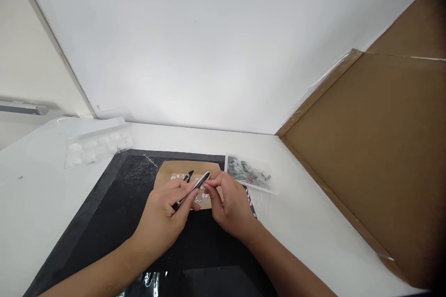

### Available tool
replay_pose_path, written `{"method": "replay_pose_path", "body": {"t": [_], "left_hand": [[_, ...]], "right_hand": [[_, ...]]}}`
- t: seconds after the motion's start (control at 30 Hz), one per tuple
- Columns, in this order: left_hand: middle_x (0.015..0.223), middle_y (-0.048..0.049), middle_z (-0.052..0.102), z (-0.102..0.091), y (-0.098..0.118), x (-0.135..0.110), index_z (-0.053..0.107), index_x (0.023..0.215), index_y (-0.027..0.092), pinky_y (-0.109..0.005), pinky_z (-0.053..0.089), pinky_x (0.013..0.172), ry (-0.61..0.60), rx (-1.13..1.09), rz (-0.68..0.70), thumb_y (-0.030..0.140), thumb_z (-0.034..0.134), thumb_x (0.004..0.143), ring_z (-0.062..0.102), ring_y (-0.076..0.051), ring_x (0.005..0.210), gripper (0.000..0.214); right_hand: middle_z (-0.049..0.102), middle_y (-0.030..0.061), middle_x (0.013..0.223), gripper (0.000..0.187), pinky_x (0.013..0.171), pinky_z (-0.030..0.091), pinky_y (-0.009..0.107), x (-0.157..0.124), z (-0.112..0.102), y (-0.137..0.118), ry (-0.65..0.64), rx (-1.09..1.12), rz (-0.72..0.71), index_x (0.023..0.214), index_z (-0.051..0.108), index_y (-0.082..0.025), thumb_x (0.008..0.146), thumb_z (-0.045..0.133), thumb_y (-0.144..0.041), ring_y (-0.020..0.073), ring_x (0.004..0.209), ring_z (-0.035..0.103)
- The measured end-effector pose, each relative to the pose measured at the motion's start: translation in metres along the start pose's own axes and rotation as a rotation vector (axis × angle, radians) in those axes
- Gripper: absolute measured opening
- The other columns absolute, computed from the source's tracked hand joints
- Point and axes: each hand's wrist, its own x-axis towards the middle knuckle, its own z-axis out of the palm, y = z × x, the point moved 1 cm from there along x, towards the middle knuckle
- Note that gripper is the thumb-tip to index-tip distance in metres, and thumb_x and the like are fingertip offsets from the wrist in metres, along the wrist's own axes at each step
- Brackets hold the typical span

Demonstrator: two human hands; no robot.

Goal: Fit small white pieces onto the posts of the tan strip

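Observation:
My left hand (170,205) is closed around a slim dark bar with a pale edge (200,182), tilted up to the right; its exact kind is unclear. Close beside the bar's upper end, my right hand (228,199) has thumb and forefinger pinched together. What sits between those fingertips is too small to make out. Beneath both hands lies a brown paper tray (165,172) with several small white scraps (205,196) on it. A black pointed tool (188,176), perhaps nippers, rests on the tray behind my left fingers, partly hidden.
A black mat (114,222) covers the white table (45,185). To the right stands a clear tray of small greenish packets (249,174), with white strips (262,198) nearby. A clear compartment box (99,146) is at back left. Cardboard (376,148) walls the right side.

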Motion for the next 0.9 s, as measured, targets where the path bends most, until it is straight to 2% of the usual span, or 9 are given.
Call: {"method": "replay_pose_path", "body": {"t": [0.1, 0.17, 0.43, 0.57, 0.67, 0.77, 0.9], "left_hand": [[0.076, -0.0033, 0.068, 0.002, -0.001, 0.000, 0.076, 0.076, 0.020, -0.020, 0.052, 0.054, 0.017, -0.011, 0.034, 0.034, 0.059, 0.103, 0.064, -0.013, 0.066, 0.035], [0.075, -0.0031, 0.068, 0.003, -0.001, -0.001, 0.075, 0.074, 0.019, -0.019, 0.051, 0.053, 0.023, -0.010, 0.057, 0.032, 0.060, 0.103, 0.065, -0.013, 0.066, 0.035], [0.074, -0.0006, 0.068, 0.000, 0.009, -0.005, 0.075, 0.076, 0.020, -0.018, 0.049, 0.052, 0.075, 0.004, 0.129, 0.026, 0.061, 0.102, 0.064, -0.010, 0.062, 0.030], [0.073, -0.0009, 0.066, 0.000, 0.009, -0.002, 0.072, 0.072, 0.018, -0.018, 0.050, 0.054, 0.083, 0.016, 0.146, 0.024, 0.061, 0.102, 0.064, -0.010, 0.062, 0.032], [0.076, -0.0013, 0.066, 0.000, 0.011, -0.001, 0.074, 0.076, 0.018, -0.018, 0.051, 0.056, 0.104, 0.034, 0.205, 0.020, 0.060, 0.102, 0.066, -0.010, 0.065, 0.030], [0.077, -0.0012, 0.067, 0.001, 0.012, -0.003, 0.076, 0.082, 0.018, -0.019, 0.053, 0.061, 0.122, 0.059, 0.239, 0.017, 0.059, 0.103, 0.067, -0.010, 0.066, 0.027], [0.075, -0.0015, 0.065, 0.001, 0.012, -0.004, 0.075, 0.079, 0.017, -0.021, 0.053, 0.062, 0.119, 0.097, 0.276, 0.015, 0.059, 0.103, 0.066, -0.010, 0.065, 0.029]], "right_hand": [[0.065, 0.0022, 0.086, 0.010, 0.069, 0.048, 0.033, 0.004, -0.001, 0.000, 0.069, -0.044, 0.069, 0.096, 0.050, -0.024, 0.104, 0.053, -0.017, 0.0180, 0.075, 0.063], [0.065, 0.0017, 0.085, 0.010, 0.067, 0.047, 0.032, 0.006, -0.003, 0.000, 0.064, -0.036, 0.088, 0.096, 0.050, -0.024, 0.104, 0.053, -0.018, 0.0177, 0.073, 0.062], [0.067, 0.0026, 0.087, 0.009, 0.071, 0.048, 0.034, 0.001, -0.020, -0.002, 0.062, 0.049, 0.054, 0.098, 0.052, -0.024, 0.101, 0.057, -0.016, 0.0187, 0.079, 0.065], [0.065, 0.0007, 0.083, 0.012, 0.070, 0.043, 0.035, 0.003, -0.016, -0.005, 0.008, -0.045, -0.019, 0.096, 0.049, -0.024, 0.100, 0.057, -0.016, 0.0183, 0.075, 0.063], [0.066, 0.0004, 0.084, 0.013, 0.072, 0.041, 0.036, 0.006, -0.010, -0.007, 0.058, -0.088, -0.037, 0.096, 0.048, -0.023, 0.100, 0.056, -0.014, 0.0180, 0.077, 0.064], [0.067, 0.0010, 0.087, 0.013, 0.073, 0.041, 0.035, 0.006, -0.006, -0.009, 0.070, -0.083, -0.039, 0.098, 0.049, -0.023, 0.100, 0.056, -0.013, 0.0178, 0.079, 0.065], [0.065, -0.0001, 0.083, 0.013, 0.071, 0.039, 0.035, 0.004, -0.008, -0.008, 0.005, -0.045, -0.042, 0.096, 0.047, -0.023, 0.100, 0.056, -0.014, 0.0171, 0.076, 0.064]]}}
